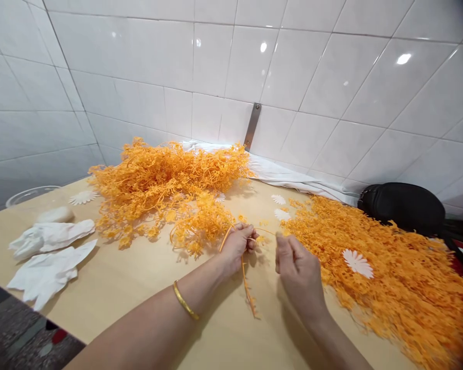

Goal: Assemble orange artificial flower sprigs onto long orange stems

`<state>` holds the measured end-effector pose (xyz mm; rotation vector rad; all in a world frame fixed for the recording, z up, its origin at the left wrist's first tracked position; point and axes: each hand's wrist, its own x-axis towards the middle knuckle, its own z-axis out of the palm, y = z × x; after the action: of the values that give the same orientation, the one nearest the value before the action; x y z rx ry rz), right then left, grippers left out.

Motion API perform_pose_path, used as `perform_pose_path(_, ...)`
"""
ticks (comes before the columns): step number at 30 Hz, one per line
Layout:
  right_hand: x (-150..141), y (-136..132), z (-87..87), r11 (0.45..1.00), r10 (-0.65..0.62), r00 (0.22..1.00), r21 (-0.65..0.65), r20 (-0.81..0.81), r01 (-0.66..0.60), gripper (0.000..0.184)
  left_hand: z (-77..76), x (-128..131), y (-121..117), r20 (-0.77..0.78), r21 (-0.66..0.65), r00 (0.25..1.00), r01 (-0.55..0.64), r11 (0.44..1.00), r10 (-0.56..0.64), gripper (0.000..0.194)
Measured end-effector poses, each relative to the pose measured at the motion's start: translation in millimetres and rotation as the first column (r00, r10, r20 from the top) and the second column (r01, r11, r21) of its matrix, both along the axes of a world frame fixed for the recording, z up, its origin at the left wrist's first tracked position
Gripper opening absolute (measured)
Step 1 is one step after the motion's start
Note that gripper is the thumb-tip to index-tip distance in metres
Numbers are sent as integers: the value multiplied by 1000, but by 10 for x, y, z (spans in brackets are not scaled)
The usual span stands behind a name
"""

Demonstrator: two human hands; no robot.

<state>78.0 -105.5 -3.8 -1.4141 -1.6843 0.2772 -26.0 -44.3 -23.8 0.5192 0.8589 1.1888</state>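
My left hand (pixel 239 245) is closed around an orange plastic flower stem (pixel 247 288), whose lower end hangs down with short side prongs. From that hand a thin orange strand (pixel 265 230) runs right to my right hand (pixel 298 270). The fingers of my right hand are pinched together at the strand's end. Just beyond my left hand lies a small bunch of orange artificial flower sprays (pixel 202 218). To the right of my right hand spreads a wide heap of loose orange plastic pieces (pixel 405 293).
A big pile of orange sprays (pixel 165 169) lies at the back. White petal pieces (pixel 357 263) are scattered about. Crumpled white tissues (pixel 52 272) and a clear round container (pixel 31 194) are at the left. A black bag (pixel 403 205) stands at the right by the tiled wall.
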Motion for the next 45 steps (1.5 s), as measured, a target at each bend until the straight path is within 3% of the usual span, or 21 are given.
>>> perform_pose_path(2, 145, 122, -30, 977, -56, 955, -212, -291, -7, 29, -7, -25, -5, -6, 16, 1000, 27, 1000, -27, 11)
perform_pose_path(4, 234, 208, -91, 944, -79, 863, -316, -499, -96, 22, -8, -50, -3, 2, 19, 999, 51, 999, -51, 9)
perform_pose_path(6, 250, 248, -156, 921, -81, 794, -351, -602, -172, 23, -19, -66, 0, 12, 35, 997, 72, 997, -72, 9)
perform_pose_path(8, 217, 257, -203, 906, -65, 782, -365, -620, -214, 28, -43, -62, -6, 24, 64, 995, 95, 993, -97, 8)
perform_pose_path(13, 140, 252, -233, 878, 2, 846, -405, -534, -257, 32, -94, -6, -47, 60, 122, 989, 130, 984, -138, 8)
perform_pose_path(17, 154, 249, -220, 900, 76, 876, -346, -476, -266, 24, -45, -3, -56, 136, 27, 989, 62, 998, -65, 4)
perform_pose_path(21, 176, 263, -243, 942, 149, 973, -273, -176, -193, 16, 10, -13, -69, 303, -37, 948, 116, 993, -99, 9)
perform_pose_path(24, 201, 287, -279, 981, 106, 993, -169, 53, -95, 11, 1, 11, -92, 297, -74, 947, 151, 986, -123, 13)
perform_pose_path(28, 230, 306, -277, 997, 9, 946, -70, 324, 15, 19, -15, 71, -121, 265, -38, 953, 159, 987, -143, 15)
perform_pose_path(31, 212, 309, -242, 994, -98, 822, 11, 561, 111, 20, 24, 122, -132, 206, 39, 966, 154, 987, -158, 17)
perform_pose_path(33, 184, 313, -225, 987, -149, 760, 47, 633, 154, 20, 62, 153, -136, 151, 64, 974, 159, 985, -167, 20)
perform_pose_path(37, 226, 361, -205, 979, -191, 735, 73, 651, 190, 20, 114, 173, -176, 39, 106, 986, 155, 982, -159, 22)
perform_pose_path(40, 452, 442, -157, 952, -284, 760, 79, 585, 296, 17, 115, 132, -252, -55, 129, 988, 151, 980, -145, 18)
perform_pose_path(43, 703, 517, -89, 921, -367, 845, 22, 388, 389, 13, 97, 79, -310, -133, 128, 978, 178, 976, -160, 12)
perform_pose_path(45, 761, 535, -57, 938, -299, 943, -137, 145, 319, 5, 86, 63, -314, -167, 134, 971, 191, 972, -168, 9)
